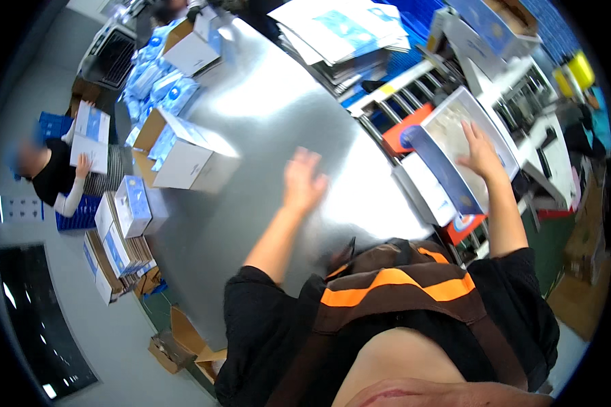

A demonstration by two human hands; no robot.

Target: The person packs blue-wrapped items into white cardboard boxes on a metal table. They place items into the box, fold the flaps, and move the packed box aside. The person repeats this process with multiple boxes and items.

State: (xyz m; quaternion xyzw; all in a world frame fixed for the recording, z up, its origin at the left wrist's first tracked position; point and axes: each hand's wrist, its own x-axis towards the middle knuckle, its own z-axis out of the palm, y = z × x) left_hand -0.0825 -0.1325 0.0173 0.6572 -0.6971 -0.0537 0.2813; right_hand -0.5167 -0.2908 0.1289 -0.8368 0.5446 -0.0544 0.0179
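Clock times count from the middle of the view. The biggest thing is the shiny gray bench, which runs from the middle up to 12 o'clock. At 9 to 10 o'clock, past the bench, a co-worker in a dark top holds a flat white and blue box with both hands. A track with metal rollers runs along the bench's side at 2 to 3 o'clock. A big heap of blue packets sits at 10 o'clock.

A blue and white box with its top open is between 2 and 3 o'clock, by the rollers. There is something pale inside it, but I can't tell what. A pile of white boards is near 12 o'clock. An open white box with blue packets in it stands on the bench near 10 o'clock. A stack of flat boxes is between 8 and 9 o'clock. A smaller white box sits right beside the blue and white box, at 3 o'clock.

The right hand is over the blue and white box with its fingers spread; I can't tell if they touch it. The left hand, near the middle, is over the bench, a bit blurry, fingers spread and holding nothing.
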